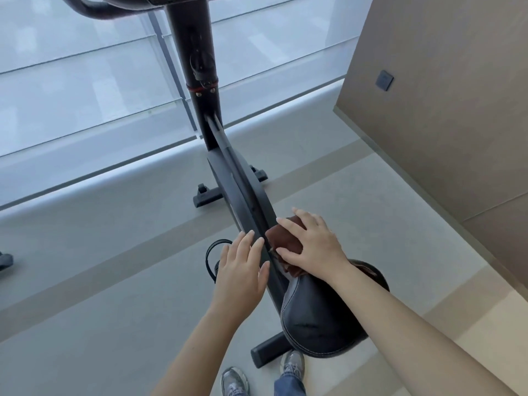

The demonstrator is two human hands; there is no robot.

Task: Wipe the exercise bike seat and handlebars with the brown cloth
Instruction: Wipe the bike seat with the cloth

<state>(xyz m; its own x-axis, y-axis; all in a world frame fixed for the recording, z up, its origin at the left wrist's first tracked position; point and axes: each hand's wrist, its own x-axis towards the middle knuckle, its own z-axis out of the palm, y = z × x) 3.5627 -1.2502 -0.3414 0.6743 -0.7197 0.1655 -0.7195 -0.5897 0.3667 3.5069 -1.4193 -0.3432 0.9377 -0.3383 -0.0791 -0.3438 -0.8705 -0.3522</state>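
The black exercise bike stands below me, its padded seat (pixel 317 315) at lower centre. A brown cloth (pixel 281 238) lies bunched on the nose of the seat. My right hand (pixel 311 244) rests flat on the cloth with fingers spread, pressing it onto the seat. My left hand (pixel 243 270) hovers just left of the seat nose, fingers apart and holding nothing. The bike's upright post (pixel 200 52) rises to the handlebars (pixel 94 8), which curve along the top edge and are mostly cut off.
Grey floor surrounds the bike; its front foot (pixel 205 195) and rear foot (pixel 265 350) rest on it. A large window (pixel 85 81) with a low sill runs behind. A brown wall (pixel 443 110) stands to the right. My shoes (pixel 234 381) show at the bottom.
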